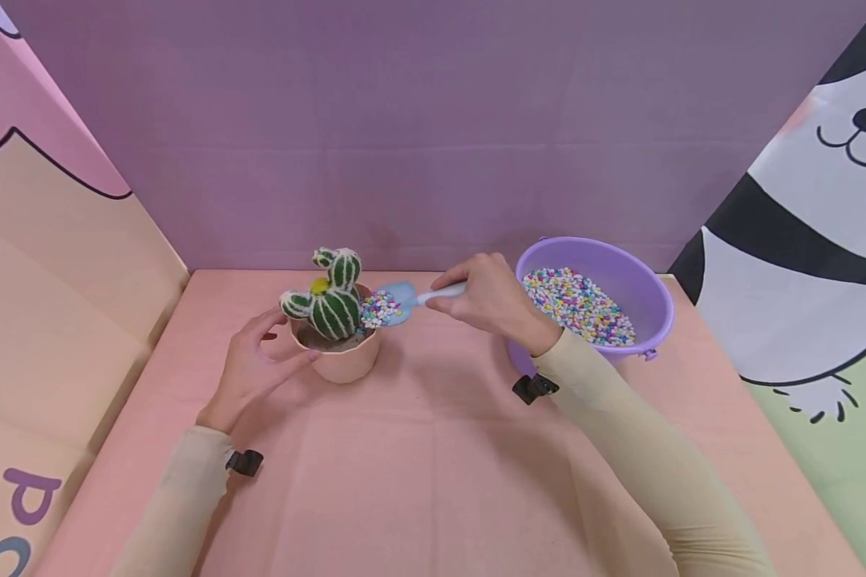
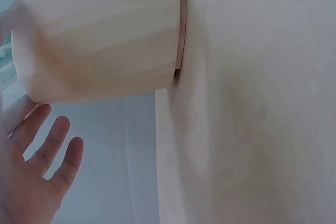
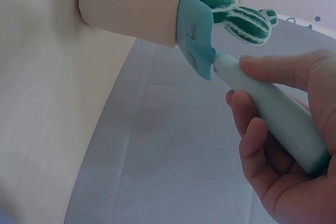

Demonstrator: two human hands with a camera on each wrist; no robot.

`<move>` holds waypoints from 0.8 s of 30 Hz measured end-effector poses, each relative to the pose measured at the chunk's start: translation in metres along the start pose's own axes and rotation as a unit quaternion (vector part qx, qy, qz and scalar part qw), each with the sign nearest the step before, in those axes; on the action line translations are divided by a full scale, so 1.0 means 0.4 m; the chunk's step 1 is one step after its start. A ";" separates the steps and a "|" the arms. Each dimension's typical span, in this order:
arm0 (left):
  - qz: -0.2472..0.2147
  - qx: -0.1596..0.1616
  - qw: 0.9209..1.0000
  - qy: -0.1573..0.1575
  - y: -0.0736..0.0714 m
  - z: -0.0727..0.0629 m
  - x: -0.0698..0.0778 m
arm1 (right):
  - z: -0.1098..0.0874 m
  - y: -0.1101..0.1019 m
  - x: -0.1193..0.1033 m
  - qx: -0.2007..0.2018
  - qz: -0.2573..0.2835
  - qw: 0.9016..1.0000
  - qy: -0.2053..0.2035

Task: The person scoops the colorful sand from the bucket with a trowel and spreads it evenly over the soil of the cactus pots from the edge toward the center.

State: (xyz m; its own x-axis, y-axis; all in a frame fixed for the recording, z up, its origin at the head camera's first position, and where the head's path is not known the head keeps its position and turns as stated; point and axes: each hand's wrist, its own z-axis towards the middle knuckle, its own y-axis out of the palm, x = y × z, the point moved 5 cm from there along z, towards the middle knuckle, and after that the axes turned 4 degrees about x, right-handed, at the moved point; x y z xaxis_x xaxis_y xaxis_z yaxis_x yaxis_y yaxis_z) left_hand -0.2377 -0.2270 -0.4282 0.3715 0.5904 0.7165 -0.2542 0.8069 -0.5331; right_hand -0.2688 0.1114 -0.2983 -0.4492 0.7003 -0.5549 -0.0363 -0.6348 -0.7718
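Observation:
In the head view a potted cactus point(image 1: 334, 313) with white-striped green lobes and a yellow flower stands in a pale pink flowerpot point(image 1: 344, 362). My left hand point(image 1: 255, 365) holds the pot by its rim, thumb on the near side and forefinger on the left; the other fingers spread away from the wall in the left wrist view. My right hand point(image 1: 487, 295) grips the pale handle of a small blue shovel point(image 3: 197, 38). The shovel's blade tilts over the pot's right rim, with multicoloured beads point(image 1: 379, 309) on it and at the cactus's base.
A purple bucket point(image 1: 649, 320), part filled with multicoloured beads point(image 1: 573, 304), stands on the right behind my right wrist. The pink-covered table point(image 1: 433, 449) meets a purple backdrop point(image 1: 433, 144) just behind the pot. A panda-print panel point(image 1: 787, 296) borders the right side.

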 end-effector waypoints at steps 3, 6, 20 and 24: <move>0.003 0.006 1.000 -0.005 -0.001 -0.002 0.001 | 0.001 -0.001 0.001 -0.003 0.002 1.000 0.003; 0.009 0.013 1.000 -0.006 -0.003 -0.002 0.006 | 0.002 -0.002 0.000 -0.005 0.000 1.000 0.001; -0.016 -0.036 0.999 0.004 -0.006 0.005 0.003 | 0.004 -0.011 -0.017 0.003 -0.032 0.999 -0.030; -0.020 -0.051 0.998 0.007 -0.002 0.008 0.001 | 0.003 -0.014 -0.021 0.004 -0.031 0.999 -0.039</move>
State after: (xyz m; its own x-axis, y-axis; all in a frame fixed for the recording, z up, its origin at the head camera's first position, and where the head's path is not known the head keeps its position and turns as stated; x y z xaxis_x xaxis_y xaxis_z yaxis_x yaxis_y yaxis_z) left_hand -0.2403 -0.2276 -0.4261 0.3919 0.5562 0.7329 -0.1465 0.8242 -0.5471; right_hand -0.2657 0.1086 -0.2890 -0.5137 0.7109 -0.4802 -0.0737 -0.5943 -0.8009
